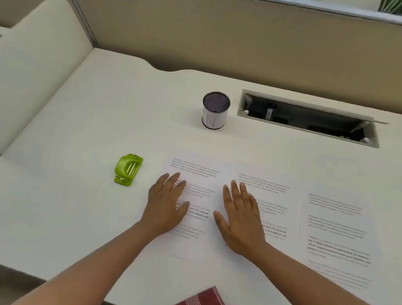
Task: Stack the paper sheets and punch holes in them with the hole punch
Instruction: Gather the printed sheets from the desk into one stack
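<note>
Head view: both hands flat on printed paper sheets, white counter.
Left hand and right hand, fingers straight and spread, press the left sheet; middle sheet and right sheet lie alongside, unstacked. Green hole punch sits apart, left. Behind: mesh pen cup marked N, open cable hatch, partition wall.

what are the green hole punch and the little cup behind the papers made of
Hole punch: looks like glossy moulded plastic, smooth lime-green shell, with small metal parts at its ends. Cup: seemingly dark metal mesh, fine grid visible inside, wrapped in a white paper label marked N.
</note>
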{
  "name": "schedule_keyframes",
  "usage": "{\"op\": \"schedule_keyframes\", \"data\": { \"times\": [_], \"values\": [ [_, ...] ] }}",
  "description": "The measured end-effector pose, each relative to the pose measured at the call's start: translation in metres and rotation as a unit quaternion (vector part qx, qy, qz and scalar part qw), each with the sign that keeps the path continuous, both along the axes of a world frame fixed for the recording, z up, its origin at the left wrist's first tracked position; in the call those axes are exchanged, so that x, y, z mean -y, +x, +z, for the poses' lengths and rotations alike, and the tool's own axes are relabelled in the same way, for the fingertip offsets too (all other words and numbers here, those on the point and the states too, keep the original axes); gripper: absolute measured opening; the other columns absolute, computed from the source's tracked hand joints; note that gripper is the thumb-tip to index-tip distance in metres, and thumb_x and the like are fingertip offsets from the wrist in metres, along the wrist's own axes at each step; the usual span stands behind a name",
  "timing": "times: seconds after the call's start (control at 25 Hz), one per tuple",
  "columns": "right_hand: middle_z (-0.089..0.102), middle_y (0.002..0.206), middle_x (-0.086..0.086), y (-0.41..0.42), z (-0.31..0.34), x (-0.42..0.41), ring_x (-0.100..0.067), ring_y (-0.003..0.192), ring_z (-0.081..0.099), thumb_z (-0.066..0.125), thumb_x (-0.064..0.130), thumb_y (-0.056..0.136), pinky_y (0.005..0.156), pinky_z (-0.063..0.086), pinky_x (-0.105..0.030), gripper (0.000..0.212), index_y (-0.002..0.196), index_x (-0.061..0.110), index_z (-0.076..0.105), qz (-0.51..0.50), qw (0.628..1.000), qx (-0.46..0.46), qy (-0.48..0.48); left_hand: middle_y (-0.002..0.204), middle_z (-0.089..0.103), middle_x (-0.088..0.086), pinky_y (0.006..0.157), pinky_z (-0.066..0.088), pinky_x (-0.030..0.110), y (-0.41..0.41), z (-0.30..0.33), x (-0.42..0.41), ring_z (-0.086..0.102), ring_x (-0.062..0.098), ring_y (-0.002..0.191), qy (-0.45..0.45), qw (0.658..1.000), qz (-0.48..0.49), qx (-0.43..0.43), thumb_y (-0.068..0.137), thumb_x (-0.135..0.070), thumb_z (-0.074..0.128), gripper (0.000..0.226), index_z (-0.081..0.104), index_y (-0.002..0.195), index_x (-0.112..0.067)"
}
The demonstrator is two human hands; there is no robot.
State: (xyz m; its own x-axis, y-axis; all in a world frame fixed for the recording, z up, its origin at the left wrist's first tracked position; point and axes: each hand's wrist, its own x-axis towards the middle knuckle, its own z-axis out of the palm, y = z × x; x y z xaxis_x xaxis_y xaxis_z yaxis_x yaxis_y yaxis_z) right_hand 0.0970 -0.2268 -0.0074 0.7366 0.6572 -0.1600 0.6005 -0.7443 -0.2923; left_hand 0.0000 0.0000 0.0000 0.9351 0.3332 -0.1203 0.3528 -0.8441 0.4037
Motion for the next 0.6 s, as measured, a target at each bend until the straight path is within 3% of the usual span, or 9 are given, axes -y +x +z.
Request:
{"op": "schedule_keyframes", "data": {
  "times": [0.16, 0.32, 0.48, 0.6],
  "values": [
    [-0.01, 0.173, 0.002, -0.011, -0.016, -0.001, -0.022, 0.16, -0.015, 0.014, 0.066, 0.102, 0.127, -0.006, -0.044, 0.071, 0.164, 0.035, 0.001, 0.052, 0.998, 0.012, -0.032, 0.159, 0.043, 0.001, 0.117, 0.025, 0.05, -0.012, -0.002, -0.008, 0.03, 0.03, 0.148, -0.047, 0.993, 0.106, -0.003, 0.088, -0.043, 0.073, 0.053, 0.063, 0.137, -0.025],
    [0.006, 0.174, -0.002, -0.013, -0.025, 0.0, -0.027, 0.161, 0.0, 0.02, 0.065, 0.103, 0.126, 0.006, -0.05, 0.07, 0.164, 0.031, 0.015, 0.076, 0.996, 0.027, -0.048, 0.154, 0.039, 0.009, 0.114, 0.031, 0.047, -0.003, 0.004, -0.023, 0.031, 0.032, 0.142, -0.121, 0.958, 0.257, -0.033, 0.089, -0.04, 0.071, 0.065, 0.049, 0.147, -0.025],
    [0.012, 0.174, -0.004, -0.016, -0.027, 0.001, -0.028, 0.161, 0.004, 0.023, 0.063, 0.104, 0.125, 0.012, -0.053, 0.069, 0.164, 0.03, 0.017, 0.08, 0.995, 0.04, -0.039, 0.154, 0.032, 0.013, 0.116, 0.033, 0.046, 0.005, 0.008, -0.029, 0.033, 0.037, 0.14, -0.192, 0.935, 0.289, -0.079, 0.09, -0.033, 0.071, 0.072, 0.038, 0.153, -0.019],
    [0.011, 0.174, -0.004, -0.014, -0.027, 0.001, -0.028, 0.161, 0.002, 0.024, 0.062, 0.104, 0.125, 0.011, -0.053, 0.069, 0.164, 0.03, 0.015, 0.083, 0.995, 0.043, -0.039, 0.144, 0.045, 0.014, 0.108, 0.045, 0.047, 0.012, 0.013, -0.036, 0.05, 0.033, 0.128, -0.253, 0.907, 0.331, -0.064, 0.087, -0.027, 0.077, 0.071, 0.041, 0.148, -0.017]
  ]
}}
